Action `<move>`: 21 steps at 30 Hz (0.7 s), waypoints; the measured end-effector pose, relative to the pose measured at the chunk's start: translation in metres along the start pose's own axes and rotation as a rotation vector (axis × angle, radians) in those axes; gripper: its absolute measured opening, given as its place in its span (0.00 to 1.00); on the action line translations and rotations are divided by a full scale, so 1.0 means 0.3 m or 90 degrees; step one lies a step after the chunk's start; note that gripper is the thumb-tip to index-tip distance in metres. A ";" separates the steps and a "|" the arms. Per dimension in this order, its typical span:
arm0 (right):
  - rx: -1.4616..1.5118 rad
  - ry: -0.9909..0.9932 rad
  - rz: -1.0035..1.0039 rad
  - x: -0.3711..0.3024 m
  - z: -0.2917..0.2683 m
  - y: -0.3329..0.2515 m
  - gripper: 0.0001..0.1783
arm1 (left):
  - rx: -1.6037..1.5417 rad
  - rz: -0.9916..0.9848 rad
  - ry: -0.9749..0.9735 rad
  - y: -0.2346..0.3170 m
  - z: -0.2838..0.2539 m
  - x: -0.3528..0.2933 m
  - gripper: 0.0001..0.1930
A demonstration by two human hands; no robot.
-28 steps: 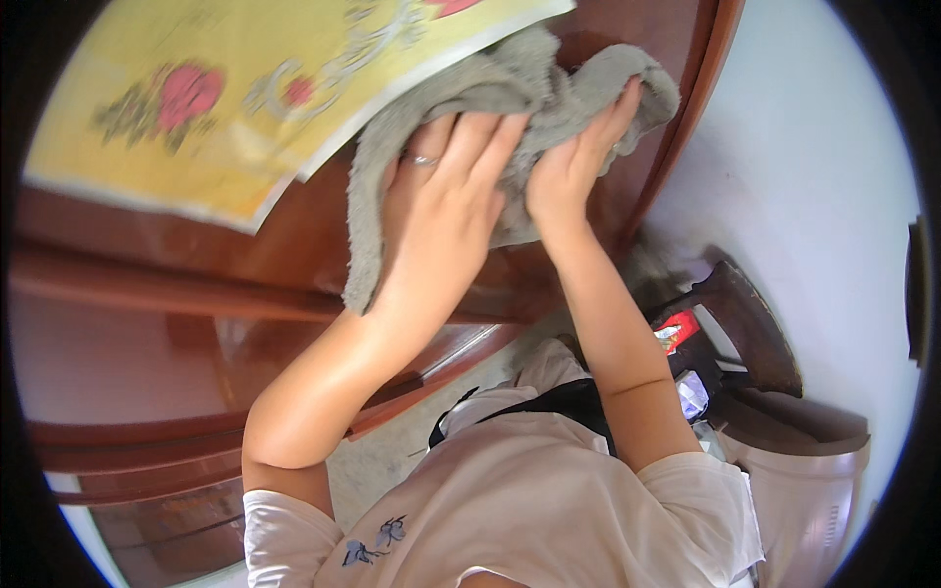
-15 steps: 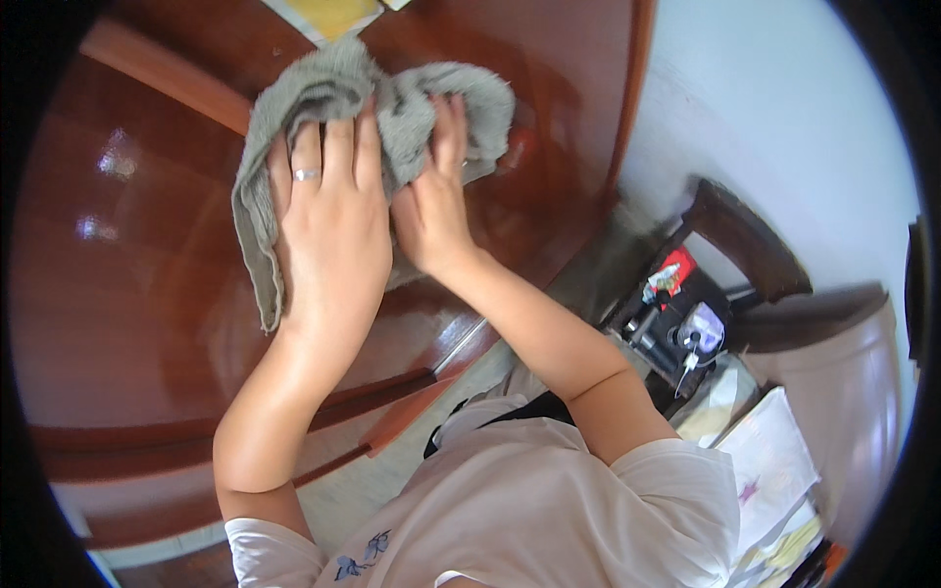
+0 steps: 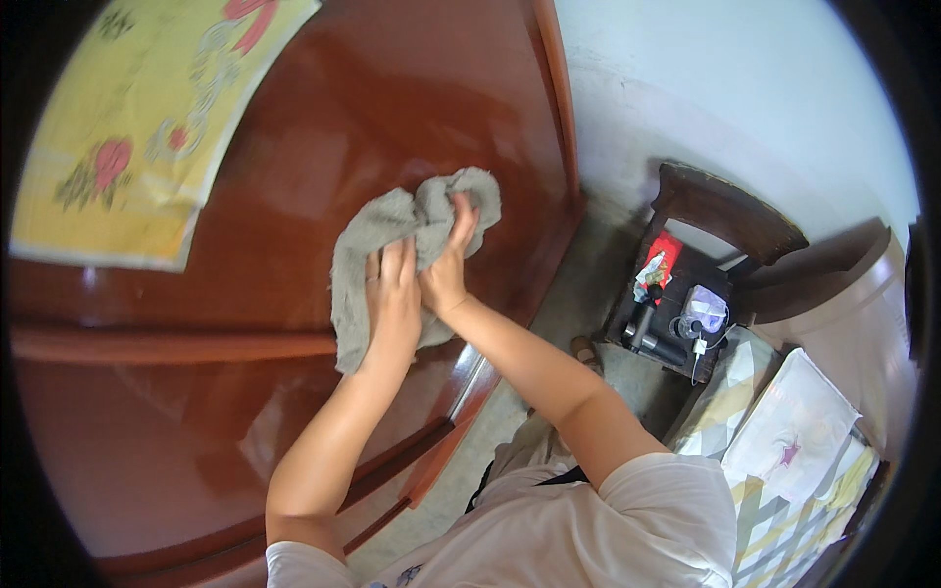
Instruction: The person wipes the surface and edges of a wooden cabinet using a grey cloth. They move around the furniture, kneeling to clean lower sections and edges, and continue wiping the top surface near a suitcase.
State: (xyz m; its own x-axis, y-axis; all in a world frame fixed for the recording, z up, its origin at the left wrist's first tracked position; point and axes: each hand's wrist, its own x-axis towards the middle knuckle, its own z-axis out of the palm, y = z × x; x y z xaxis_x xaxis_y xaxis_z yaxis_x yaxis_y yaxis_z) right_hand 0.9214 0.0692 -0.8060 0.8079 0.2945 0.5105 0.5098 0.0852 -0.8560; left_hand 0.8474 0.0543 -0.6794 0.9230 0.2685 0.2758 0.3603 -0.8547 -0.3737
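A grey towel (image 3: 377, 216) lies bunched against the glossy reddish-brown wooden panel (image 3: 392, 98) of a large piece of furniture. My left hand (image 3: 395, 309) presses on it, its fingertips tucked into a fold. Close to its right, my right hand (image 3: 449, 269) grips the bunched part, with a finger visible along the top and the others partly hidden by the cloth. The two hands almost touch. The towel's left edge hangs down beside the left hand, at the end of a raised wooden moulding (image 3: 176, 346).
A yellow sheet with printed flowers (image 3: 127, 147) covers the panel's upper left. To the right stands a dark chair (image 3: 730, 216) bearing a red packet (image 3: 659, 260), a massage gun (image 3: 642, 318) and a charger with cable. Beyond it are a bed with patterned cover (image 3: 784, 529) and a white wall (image 3: 745, 88).
Both hands have carried the towel upward along the panel, from below the moulding to mostly above it. My view has shifted, bringing much more of the yellow sheet into sight.
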 end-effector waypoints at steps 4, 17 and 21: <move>0.070 0.050 0.055 0.217 -0.038 0.154 0.30 | -0.115 0.032 0.018 0.061 0.083 0.248 0.26; 0.024 -0.045 0.479 0.089 -0.060 0.542 0.33 | 0.389 0.511 -0.274 0.231 0.172 0.607 0.26; 0.201 0.031 0.413 0.157 -0.050 0.478 0.31 | -0.033 0.310 -0.209 0.092 0.267 0.730 0.26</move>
State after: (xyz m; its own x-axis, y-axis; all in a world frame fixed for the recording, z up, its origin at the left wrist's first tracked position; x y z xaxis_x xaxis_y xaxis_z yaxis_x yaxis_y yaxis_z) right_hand 1.0370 0.0812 -0.9036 0.9350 0.3369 -0.1112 -0.1800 0.1803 -0.9670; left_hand 1.0701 0.1251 -0.7003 0.9770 -0.0436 -0.2085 -0.1147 -0.9324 -0.3427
